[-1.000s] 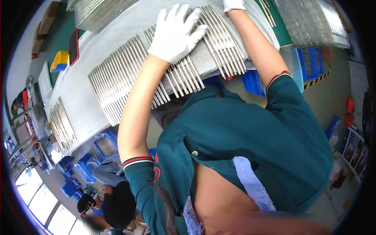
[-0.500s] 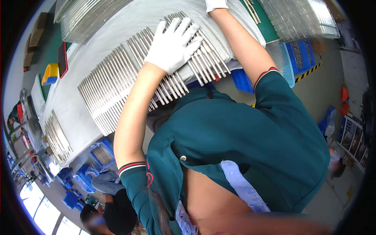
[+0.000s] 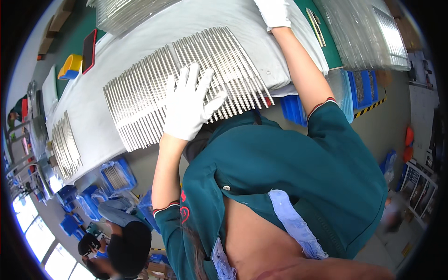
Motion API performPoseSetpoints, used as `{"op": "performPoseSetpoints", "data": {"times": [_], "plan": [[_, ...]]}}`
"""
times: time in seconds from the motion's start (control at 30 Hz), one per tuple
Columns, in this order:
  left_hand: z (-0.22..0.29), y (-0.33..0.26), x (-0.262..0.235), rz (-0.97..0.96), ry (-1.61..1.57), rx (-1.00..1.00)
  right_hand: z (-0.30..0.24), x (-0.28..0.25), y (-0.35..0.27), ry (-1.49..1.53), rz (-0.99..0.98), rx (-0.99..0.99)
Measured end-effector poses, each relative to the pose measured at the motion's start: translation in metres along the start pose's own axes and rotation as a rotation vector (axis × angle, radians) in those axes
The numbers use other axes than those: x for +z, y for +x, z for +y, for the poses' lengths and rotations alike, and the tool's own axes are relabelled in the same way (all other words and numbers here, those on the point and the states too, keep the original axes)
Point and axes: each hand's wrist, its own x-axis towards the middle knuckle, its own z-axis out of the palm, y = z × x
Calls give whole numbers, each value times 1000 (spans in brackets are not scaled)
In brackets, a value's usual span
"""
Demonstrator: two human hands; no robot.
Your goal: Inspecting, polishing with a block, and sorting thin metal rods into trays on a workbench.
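- Metal rods [image 3: 140, 93]: one close row on a white cloth [image 3: 91, 136], near ends toward its edge; presumably laid side by side to stay in order.
- White cloth: presumably padding against scratches.
- Left hand [image 3: 187, 106]: gloved, fingers wide, palm down over the row, perhaps steadying it; contact uncertain.
- Right hand [image 3: 274, 13]: gloved, beyond the row; fingers cut off, hold cannot be told.

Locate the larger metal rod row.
In the head view, the larger metal rod row lies left of upper centre on the white cloth, partly hidden by the left hand.
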Motion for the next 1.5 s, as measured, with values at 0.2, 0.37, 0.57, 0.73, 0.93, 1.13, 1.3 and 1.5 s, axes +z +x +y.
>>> {"op": "performPoseSetpoints", "data": {"times": [0.2, 0.37, 0.57, 0.73, 0.93, 1.13, 1.3, 1.5], "plan": [[16, 13, 9, 10, -129, 110, 10, 8, -6, 31, 29, 32], [36, 35, 23, 14, -233, 219, 7, 6, -4, 54, 20, 29], [56, 65, 38, -22, -291, 312, 9, 8, -3, 125, 10, 112], [57, 61, 36, -29, -273, 301, 8, 7, -3, 249, 18, 149], [37, 32, 17, -68, -203, 215, 16, 10, -5, 116, 5, 180], [25, 17, 3, -193, -181, 157, 13, 9, -5, 116, -3, 141], [35, 30, 15, -104, -199, 205, 15, 13, -7, 120, 21, 165], [48, 44, 18, 42, -391, 276, 17, 12, -5, 82, 10, 165]]}}
